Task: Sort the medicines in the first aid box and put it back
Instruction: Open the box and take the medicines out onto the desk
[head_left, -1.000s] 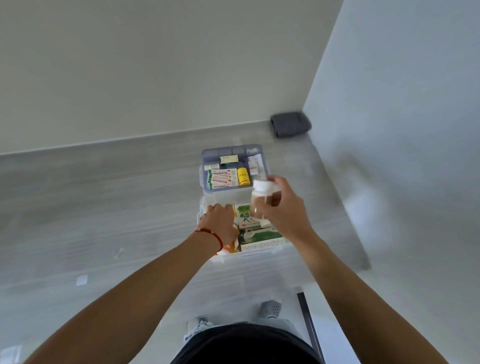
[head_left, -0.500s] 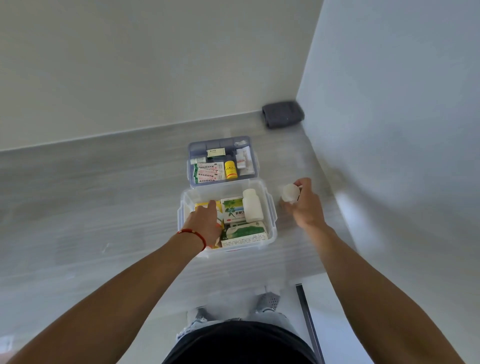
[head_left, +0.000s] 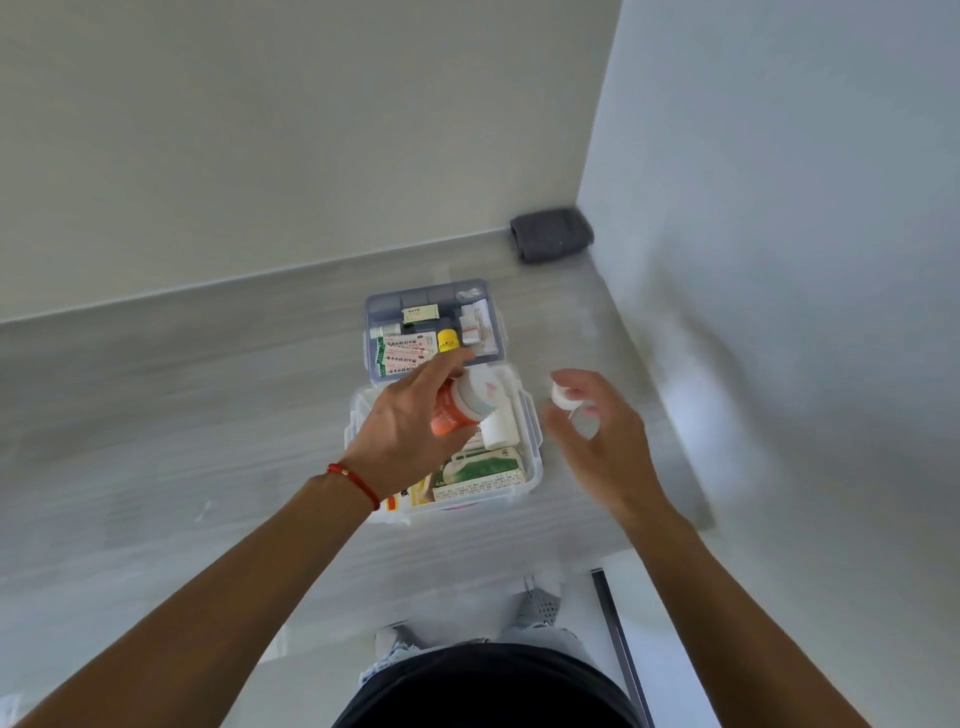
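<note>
The clear first aid box (head_left: 535, 449) stands open on a grey counter, holding cartons, among them a green and white carton (head_left: 480, 470), and a white bottle (head_left: 500, 430). Right behind it, touching, sits its blue-grey divided tray (head_left: 497, 325) with small packs and a yellow bottle (head_left: 448, 339). My left hand (head_left: 405, 423) holds an orange bottle (head_left: 451, 413) with a white cap above the box. My right hand (head_left: 602, 447) is just right of the box, fingers curled loosely around a small white bottle (head_left: 567, 401); this part is blurred.
A dark grey folded cloth (head_left: 551, 234) lies in the far corner where two walls meet. The right wall runs close beside the box. The counter's near edge is below my arms, with my shoes (head_left: 540, 605) and a dark floor strip (head_left: 621, 654) beneath.
My left hand has lifted the orange bottle out of the box. My right hand carried the small white bottle from above the box to its right side and stays there.
</note>
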